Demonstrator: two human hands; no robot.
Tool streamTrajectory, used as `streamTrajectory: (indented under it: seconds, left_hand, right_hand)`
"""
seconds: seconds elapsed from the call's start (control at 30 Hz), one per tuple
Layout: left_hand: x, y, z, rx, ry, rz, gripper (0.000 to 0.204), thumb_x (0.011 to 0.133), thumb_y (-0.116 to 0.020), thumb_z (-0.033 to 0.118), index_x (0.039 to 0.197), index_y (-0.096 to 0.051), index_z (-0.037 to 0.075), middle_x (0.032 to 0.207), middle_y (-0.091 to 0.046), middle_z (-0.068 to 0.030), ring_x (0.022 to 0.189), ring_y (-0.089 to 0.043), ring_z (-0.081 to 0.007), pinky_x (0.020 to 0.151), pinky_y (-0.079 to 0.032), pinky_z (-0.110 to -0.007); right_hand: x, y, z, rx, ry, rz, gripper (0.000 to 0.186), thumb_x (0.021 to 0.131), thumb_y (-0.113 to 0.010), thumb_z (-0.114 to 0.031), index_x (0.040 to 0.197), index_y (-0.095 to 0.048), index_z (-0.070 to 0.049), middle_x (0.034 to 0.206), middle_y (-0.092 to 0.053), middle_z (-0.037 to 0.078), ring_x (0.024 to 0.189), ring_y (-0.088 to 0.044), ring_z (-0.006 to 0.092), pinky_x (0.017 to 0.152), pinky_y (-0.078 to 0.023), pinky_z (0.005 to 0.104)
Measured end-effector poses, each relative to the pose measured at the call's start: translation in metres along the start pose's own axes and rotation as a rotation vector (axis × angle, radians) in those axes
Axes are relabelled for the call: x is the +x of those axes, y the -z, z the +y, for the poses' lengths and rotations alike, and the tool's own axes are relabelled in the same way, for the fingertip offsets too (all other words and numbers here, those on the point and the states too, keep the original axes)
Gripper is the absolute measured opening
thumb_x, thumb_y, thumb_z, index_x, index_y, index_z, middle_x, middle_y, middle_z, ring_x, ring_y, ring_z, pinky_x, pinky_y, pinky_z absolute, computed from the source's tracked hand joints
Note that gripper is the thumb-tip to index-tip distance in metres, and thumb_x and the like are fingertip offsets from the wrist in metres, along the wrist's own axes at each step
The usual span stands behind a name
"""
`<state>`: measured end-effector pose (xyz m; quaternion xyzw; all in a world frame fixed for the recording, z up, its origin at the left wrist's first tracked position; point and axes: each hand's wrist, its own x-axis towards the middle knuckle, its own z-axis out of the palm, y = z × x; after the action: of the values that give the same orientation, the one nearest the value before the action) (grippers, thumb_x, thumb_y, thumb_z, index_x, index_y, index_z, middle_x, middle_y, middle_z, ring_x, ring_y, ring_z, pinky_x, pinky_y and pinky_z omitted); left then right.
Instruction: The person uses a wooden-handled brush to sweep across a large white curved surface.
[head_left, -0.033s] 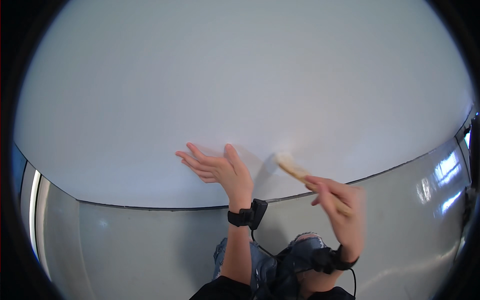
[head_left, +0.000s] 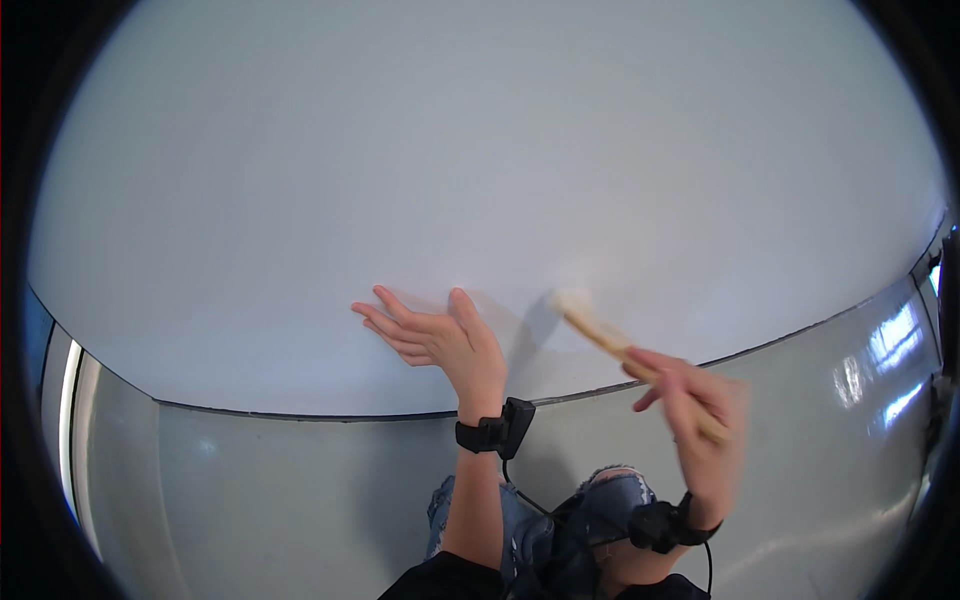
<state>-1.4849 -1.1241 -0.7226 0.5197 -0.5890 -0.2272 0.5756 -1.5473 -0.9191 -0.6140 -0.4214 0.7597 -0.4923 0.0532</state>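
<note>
My left hand (head_left: 445, 345) rests near the lower edge of a large white surface (head_left: 480, 150), palm turned sideways, fingers spread and slightly bent, with nothing in it. To its right, my right hand (head_left: 705, 420) grips a light wooden-handled brush (head_left: 600, 330), angled up-left with its pale head on or just above the white surface; motion blurs the head, so contact is unclear. A black band with a small box (head_left: 495, 430) is on my left wrist, and a similar black device (head_left: 670, 520) is on my right wrist, both with cables.
A glossy grey floor (head_left: 280, 480) runs below the dark edge of the white surface, with bright reflections at the right. My jeans-clad knees (head_left: 610, 490) are at the bottom. A pale vertical frame (head_left: 80, 430) stands at the far left.
My right hand has shifted slightly to the right, and the brush head has moved a little up and right. My left hand has stayed in place.
</note>
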Motion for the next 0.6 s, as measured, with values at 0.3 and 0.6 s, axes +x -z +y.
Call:
streamTrajectory:
  seconds: [0.3,0.6]
  left_hand:
    - [-0.001,-0.004,0.003,0.001,-0.016,0.042,0.085,0.099,-0.051,0.035,0.16,-0.002,0.001,0.167,0.012,-0.0215,0.153,0.008,-0.0428,0.116,-0.001,-0.064]
    - [0.002,0.0,0.0,0.009,-0.027,0.067,0.084,0.1,-0.05,0.033,0.16,-0.001,0.001,0.167,0.013,-0.0215,0.153,0.007,-0.0422,0.117,-0.002,-0.062]
  right_hand:
    - [0.031,0.012,-0.008,0.051,0.256,0.455,0.034,0.089,-0.065,0.001,0.123,-0.071,-0.002,0.094,-0.073,0.012,0.076,-0.067,0.0144,0.068,-0.051,0.0257]
    - [0.013,0.007,0.014,-0.098,-0.049,0.087,0.02,0.091,-0.07,-0.013,0.107,-0.075,-0.004,0.065,-0.065,0.015,0.052,-0.059,0.0243,0.057,-0.047,0.0279]
